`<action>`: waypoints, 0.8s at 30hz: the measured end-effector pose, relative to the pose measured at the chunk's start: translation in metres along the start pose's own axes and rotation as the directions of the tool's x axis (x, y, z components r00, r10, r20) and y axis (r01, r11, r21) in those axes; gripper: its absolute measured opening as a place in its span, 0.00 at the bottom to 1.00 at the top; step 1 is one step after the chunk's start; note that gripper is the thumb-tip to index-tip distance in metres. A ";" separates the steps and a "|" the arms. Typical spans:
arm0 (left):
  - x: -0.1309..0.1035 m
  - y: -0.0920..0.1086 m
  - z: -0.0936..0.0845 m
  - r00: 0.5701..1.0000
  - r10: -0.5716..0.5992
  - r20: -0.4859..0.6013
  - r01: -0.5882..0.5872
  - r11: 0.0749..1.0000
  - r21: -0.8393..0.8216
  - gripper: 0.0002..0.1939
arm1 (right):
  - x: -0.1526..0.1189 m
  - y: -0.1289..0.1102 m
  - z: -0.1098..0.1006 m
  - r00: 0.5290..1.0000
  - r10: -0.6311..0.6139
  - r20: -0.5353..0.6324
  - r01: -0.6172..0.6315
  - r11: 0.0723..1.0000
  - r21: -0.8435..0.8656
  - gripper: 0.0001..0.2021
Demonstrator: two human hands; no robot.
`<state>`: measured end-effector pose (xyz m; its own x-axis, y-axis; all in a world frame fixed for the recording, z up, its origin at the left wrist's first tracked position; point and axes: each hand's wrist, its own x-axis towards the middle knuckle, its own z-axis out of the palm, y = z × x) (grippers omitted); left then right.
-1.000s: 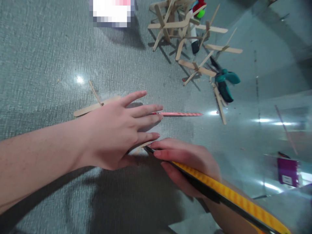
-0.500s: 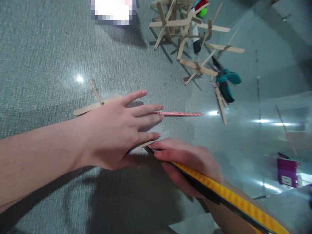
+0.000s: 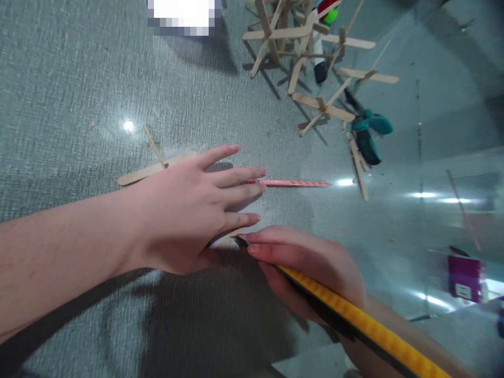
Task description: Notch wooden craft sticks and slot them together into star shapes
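Observation:
My left hand (image 3: 192,202) lies flat with its fingers spread, palm down on the grey textured table. A light wooden craft stick (image 3: 235,232) shows at the lower edge of this hand, mostly hidden beneath it. My right hand (image 3: 311,257) grips a utility knife (image 3: 342,310) with a yellow and black handle, held like a pen. The knife's dark tip meets the craft stick near my left little-finger side. A pink striped pencil (image 3: 295,184) pokes out past my left fingertips. Behind that hand lies another craft stick (image 3: 144,173) with a thin stick standing on it.
Several crossed-stick pieces (image 3: 271,34) stand at the back. Teal-handled pliers (image 3: 372,123) and loose sticks (image 3: 357,165) lie to their right. A white marker-like tube (image 3: 318,58) is among the sticks. A purple packet (image 3: 466,278) sits far right; a blurred bright object (image 3: 181,13) is at the top.
The knife tip and my right hand have shifted very slightly. My left hand stays flat in place, and the view has moved a little.

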<state>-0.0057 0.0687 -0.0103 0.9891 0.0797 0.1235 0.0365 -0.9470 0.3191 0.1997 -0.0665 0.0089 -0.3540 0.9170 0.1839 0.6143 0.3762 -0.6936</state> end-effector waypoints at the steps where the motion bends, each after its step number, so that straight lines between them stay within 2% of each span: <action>1: 0.000 0.000 0.000 1.000 0.002 -0.004 -0.002 1.000 -0.003 0.30 | 0.001 -0.001 0.000 1.000 0.013 0.011 -0.013 1.000 0.004 0.16; 11: 0.001 0.002 -0.003 1.000 -0.004 0.026 0.004 1.000 0.003 0.28 | 0.005 -0.017 -0.002 0.995 0.098 0.019 -0.099 0.995 0.024 0.13; 24: 0.001 0.002 -0.003 1.000 -0.018 0.013 0.018 1.000 -0.006 0.27 | 0.008 -0.019 -0.003 0.991 0.126 0.043 -0.128 0.991 0.035 0.13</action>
<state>-0.0048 0.0678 -0.0067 0.9901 0.0923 0.1056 0.0530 -0.9434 0.3273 0.1873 -0.0660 0.0260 -0.3037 0.9506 0.0648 0.6295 0.2512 -0.7353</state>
